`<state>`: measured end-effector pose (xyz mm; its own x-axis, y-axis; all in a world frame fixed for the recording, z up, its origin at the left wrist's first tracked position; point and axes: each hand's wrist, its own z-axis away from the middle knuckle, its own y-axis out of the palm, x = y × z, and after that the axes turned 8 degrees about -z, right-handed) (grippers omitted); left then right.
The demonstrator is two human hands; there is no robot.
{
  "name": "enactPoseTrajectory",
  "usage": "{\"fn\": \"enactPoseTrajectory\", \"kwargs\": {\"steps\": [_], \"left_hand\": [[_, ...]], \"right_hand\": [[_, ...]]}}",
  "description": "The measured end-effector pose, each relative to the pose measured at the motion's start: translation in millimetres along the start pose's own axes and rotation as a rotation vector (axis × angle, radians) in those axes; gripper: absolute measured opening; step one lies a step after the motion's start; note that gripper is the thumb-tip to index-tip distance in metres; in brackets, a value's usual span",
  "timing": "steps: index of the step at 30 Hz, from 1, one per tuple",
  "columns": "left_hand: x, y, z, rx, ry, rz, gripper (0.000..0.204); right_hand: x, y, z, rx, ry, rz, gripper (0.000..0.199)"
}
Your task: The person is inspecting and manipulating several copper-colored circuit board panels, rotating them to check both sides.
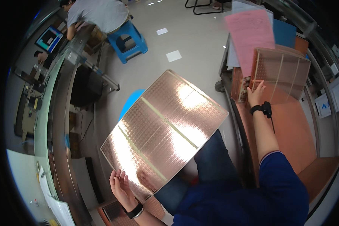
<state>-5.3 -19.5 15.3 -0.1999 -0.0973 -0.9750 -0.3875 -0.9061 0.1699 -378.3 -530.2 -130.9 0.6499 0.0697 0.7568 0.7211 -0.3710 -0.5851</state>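
Grey floor (199, 45), blue stool (129, 33) beyond; left hand (122, 189) pinches a copper sheet (165, 130) partly hiding a blue object (131, 102), right hand (256, 94) at upright panels (284, 73), grip unclear.

This is a factory workshop: copper-coloured panels (284, 73) on a cart (238, 130), a long bench (61, 143), a screen (49, 38), a stool (129, 40).

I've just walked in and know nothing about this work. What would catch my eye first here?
Probably the big, shiny copper-coloured panel in the middle, glinting brightly, with the left hand at its lower-left edge. Next, at the right, the right hand reaches to similar upright panels, near a pink sheet. A bright blue stool stands out at the upper left.
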Motion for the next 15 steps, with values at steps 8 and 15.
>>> {"fn": "enactPoseTrajectory", "kwargs": {"steps": [8, 15], "left_hand": [[53, -79, 4, -0.445, -0.166, -0.443, 0.030], [53, -46, 13, -0.334, -0.077, -0.653, 0.020]], "right_hand": [[94, -29, 102, 0.610, -0.211, -0.508, 0.043], [107, -24, 144, 0.648, -0.409, -0.189, 0.040]]}}
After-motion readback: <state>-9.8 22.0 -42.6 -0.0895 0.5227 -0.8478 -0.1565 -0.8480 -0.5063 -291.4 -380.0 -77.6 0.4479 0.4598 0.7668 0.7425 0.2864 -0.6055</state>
